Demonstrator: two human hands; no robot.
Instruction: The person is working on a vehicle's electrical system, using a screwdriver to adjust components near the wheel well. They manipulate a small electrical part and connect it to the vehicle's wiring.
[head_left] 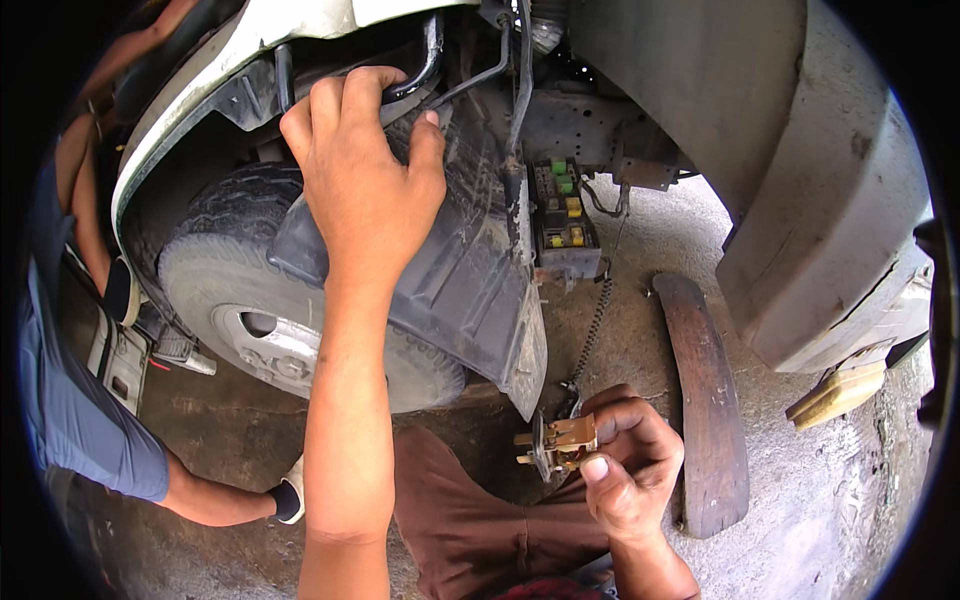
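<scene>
My left hand (365, 170) reaches up to the vehicle's wheel arch, its fingers curled over the black bent bar (430, 55) there; the fingertips are partly hidden. Low in front of me, my right hand (635, 465) pinches a small opened relay (560, 443) between thumb and fingers. Copper-coloured metal parts, a dark flat base plate and brass prongs pointing left show on it. Beyond that hand, a fuse box (565, 240) with green and yellow fuses hangs beside the black mudguard (450, 290). A coiled dark cable (597, 325) runs down from near the box.
A large tyre (215, 265) stands under the white fender (150, 150) at left. To the right lies a worn wooden board (705, 410) on the concrete, below a grey body panel (830, 200). At far left is another person in blue shorts (95, 400), one leg stretched toward me.
</scene>
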